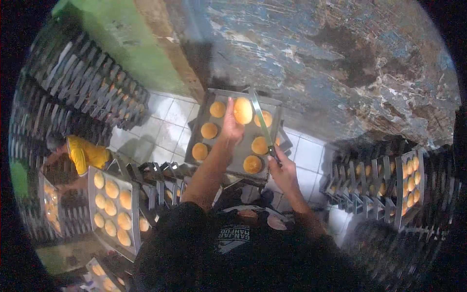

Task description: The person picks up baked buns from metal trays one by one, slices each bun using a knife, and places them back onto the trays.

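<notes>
A round golden bun (243, 111) is held up in my left hand (232, 125), above a metal tray (237, 158). My right hand (283, 168) is closed round the dark handle of a long knife (260, 114). The blade points away from me and passes just right of the held bun; a gap shows between them. Several other buns lie on the tray, among them one at the left (209, 130) and one near the front edge (252, 164).
At the left stands a tilted tray of buns (113, 243), with stacked trays (87, 82) behind. A co-worker in a yellow shirt (87, 153) bends there. More stacked trays (411, 182) stand at the right. A worn wall (316, 58) rises beyond my tray.
</notes>
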Available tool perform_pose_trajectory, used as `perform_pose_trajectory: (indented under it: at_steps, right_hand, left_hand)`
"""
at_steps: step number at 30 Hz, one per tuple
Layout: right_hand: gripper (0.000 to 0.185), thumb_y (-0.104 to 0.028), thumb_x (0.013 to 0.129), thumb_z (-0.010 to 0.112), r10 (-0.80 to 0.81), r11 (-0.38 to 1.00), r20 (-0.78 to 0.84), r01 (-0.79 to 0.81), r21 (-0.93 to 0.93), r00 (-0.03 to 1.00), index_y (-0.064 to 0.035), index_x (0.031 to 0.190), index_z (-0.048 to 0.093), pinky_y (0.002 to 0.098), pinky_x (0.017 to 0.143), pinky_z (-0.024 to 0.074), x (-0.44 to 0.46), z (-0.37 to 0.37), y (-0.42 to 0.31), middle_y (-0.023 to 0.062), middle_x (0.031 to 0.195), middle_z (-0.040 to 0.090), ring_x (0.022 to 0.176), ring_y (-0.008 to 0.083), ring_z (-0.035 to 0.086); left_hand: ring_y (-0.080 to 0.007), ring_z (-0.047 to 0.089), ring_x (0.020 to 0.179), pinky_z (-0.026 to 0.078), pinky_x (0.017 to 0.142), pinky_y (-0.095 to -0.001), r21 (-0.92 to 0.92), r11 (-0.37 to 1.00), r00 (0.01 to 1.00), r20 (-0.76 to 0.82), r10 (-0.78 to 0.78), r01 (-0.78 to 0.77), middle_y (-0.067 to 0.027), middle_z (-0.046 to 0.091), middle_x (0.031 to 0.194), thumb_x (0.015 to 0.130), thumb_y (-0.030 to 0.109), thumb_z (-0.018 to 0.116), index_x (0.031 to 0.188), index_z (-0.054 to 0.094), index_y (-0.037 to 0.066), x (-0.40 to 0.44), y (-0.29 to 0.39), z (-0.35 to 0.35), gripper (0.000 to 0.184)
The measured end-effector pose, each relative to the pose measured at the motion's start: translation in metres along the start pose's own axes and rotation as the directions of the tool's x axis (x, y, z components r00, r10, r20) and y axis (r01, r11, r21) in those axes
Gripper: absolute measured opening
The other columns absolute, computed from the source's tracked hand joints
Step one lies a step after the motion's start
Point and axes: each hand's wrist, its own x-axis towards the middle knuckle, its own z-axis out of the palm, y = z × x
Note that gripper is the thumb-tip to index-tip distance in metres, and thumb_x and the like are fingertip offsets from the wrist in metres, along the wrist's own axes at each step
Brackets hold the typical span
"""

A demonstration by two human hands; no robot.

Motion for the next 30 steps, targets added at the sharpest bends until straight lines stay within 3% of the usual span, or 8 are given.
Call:
perform_pose_trajectory:
  at_steps: [2,6,10,12,18,21,24,30]
  right_hand:
    - [0.05,-0.018,0.097,0.068,0.174,0.978,0.031,-0.176,0.108,0.984,-0.0059,0.144,0.055,0.0288,0.076,0.0527,-0.009,-0.002,-0.001,0.0137,0.092,0.071,0.08,0.0111,0.062]
    - [0.05,-0.019,0.098,0.067,0.127,0.989,0.031,-0.129,0.075,0.991,-0.0054,0.144,0.055,0.0292,0.073,0.0529,-0.026,-0.014,-0.011,0.0132,0.086,0.07,0.077,0.0116,0.062]
    - [0.048,-0.021,0.098,0.066,0.061,0.994,-0.013,-0.06,0.089,0.998,-0.0066,0.143,0.056,0.0305,0.067,0.0524,-0.044,-0.016,0.005,0.0128,0.08,0.068,0.07,0.0127,0.061]
    - [0.048,-0.021,0.098,0.066,0.004,0.99,-0.072,0.006,0.143,0.997,-0.0071,0.143,0.057,0.031,0.066,0.0521,-0.044,-0.018,0.007,0.0129,0.079,0.067,0.068,0.0133,0.06]
    - [0.049,-0.019,0.098,0.066,0.216,0.976,-0.021,-0.216,0.0,0.976,-0.0069,0.144,0.056,0.0323,0.067,0.0535,-0.017,-0.04,-0.037,0.015,0.08,0.07,0.07,0.0132,0.063]
    - [0.049,-0.017,0.097,0.067,0.066,0.986,-0.089,-0.051,0.162,0.994,-0.007,0.144,0.056,0.0317,0.073,0.0545,-0.039,-0.022,-0.013,0.0176,0.086,0.073,0.076,0.0127,0.065]
    - [0.049,-0.018,0.097,0.067,0.187,0.977,-0.019,-0.184,0.11,0.982,-0.0061,0.144,0.056,0.0316,0.076,0.0548,-0.037,-0.032,-0.024,0.0194,0.097,0.075,0.081,0.0133,0.066]
    - [0.05,-0.019,0.099,0.066,0.186,0.982,0.018,-0.186,-0.009,0.982,-0.0068,0.146,0.054,0.0288,0.08,0.0534,-0.019,-0.031,-0.022,0.0178,0.111,0.074,0.087,0.0112,0.065]
  left_hand:
    - [-0.0144,0.071,0.089,0.058,0.081,-0.0341,0.023,0.999,0.999,0.047,0.026,-0.027,0.0008,0.074,0.097,0.098,0.05,0.064,0.108,0.069,0.015,-0.013,0.003,0.013,0.037]
    - [-0.0112,0.07,0.084,0.058,0.074,-0.0321,0.071,0.996,0.978,0.206,0.031,-0.047,0.0029,0.072,0.09,0.099,0.048,0.064,0.106,0.069,0.016,-0.031,0.005,0.026,0.034]
    - [-0.0099,0.069,0.085,0.057,0.075,-0.0316,0.071,0.995,0.994,0.092,0.058,-0.065,0.0032,0.072,0.091,0.099,0.047,0.064,0.107,0.068,0.016,-0.036,-0.005,0.033,0.032]
    - [-0.0141,0.067,0.094,0.055,0.085,-0.0346,0.119,0.992,0.983,0.182,0.009,-0.031,0.0004,0.07,0.101,0.099,0.04,0.066,0.112,0.065,0.013,-0.044,-0.009,0.036,0.03]
    - [-0.0154,0.067,0.095,0.055,0.086,-0.0334,0.229,0.97,0.993,0.106,0.06,-0.083,-0.0004,0.069,0.102,0.098,0.032,0.068,0.112,0.065,0.013,-0.049,-0.042,0.047,0.023]
    - [-0.0159,0.067,0.094,0.055,0.085,-0.0334,0.2,0.973,0.985,0.152,0.086,-0.116,-0.0007,0.069,0.102,0.098,0.029,0.068,0.112,0.065,0.012,-0.045,-0.019,0.05,0.023]
    - [-0.0164,0.068,0.093,0.056,0.083,-0.0348,0.303,0.934,0.961,0.253,0.112,-0.189,-0.0018,0.069,0.103,0.097,0.026,0.069,0.113,0.064,0.01,-0.053,-0.028,0.051,0.023]
    - [-0.016,0.067,0.099,0.054,0.089,-0.0339,0.271,0.95,0.964,0.252,0.084,-0.154,-0.0019,0.068,0.108,0.097,0.025,0.068,0.12,0.061,0.009,-0.065,-0.021,0.061,0.028]
